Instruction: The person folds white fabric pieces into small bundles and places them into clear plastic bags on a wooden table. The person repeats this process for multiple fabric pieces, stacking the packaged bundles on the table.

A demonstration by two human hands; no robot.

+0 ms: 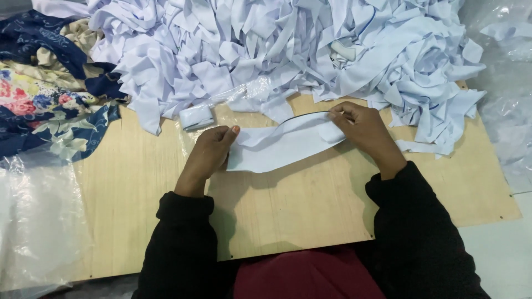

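Stretching a white fabric strip [285,145] between them, both hands work just above the wooden board [310,205]. The left hand [209,155] pinches the strip's near-left end, thumb on top and fingers curled under it. The right hand [363,133] grips the far-right end, fingers closed over the cloth where a thin dark edge line runs along the strip's upper border. The strip's long axis runs from left to right between the two hands, rising slightly toward the right hand, with a soft sag in its middle that touches or nearly touches the board; I cannot tell which. Neither hand is nearer to it than the other, since each holds one end.

Just beyond the left hand lies a small rolled bundle of white cloth [197,117] with a crinkled piece of clear plastic film [252,91] beside it. Beyond both hands rises a large heap of white fabric strips [288,44], spilling to the right of the right hand. Well off to the left of the left hand lies floral patterned cloth [50,99], and clear plastic sheeting [39,221] sits below it.
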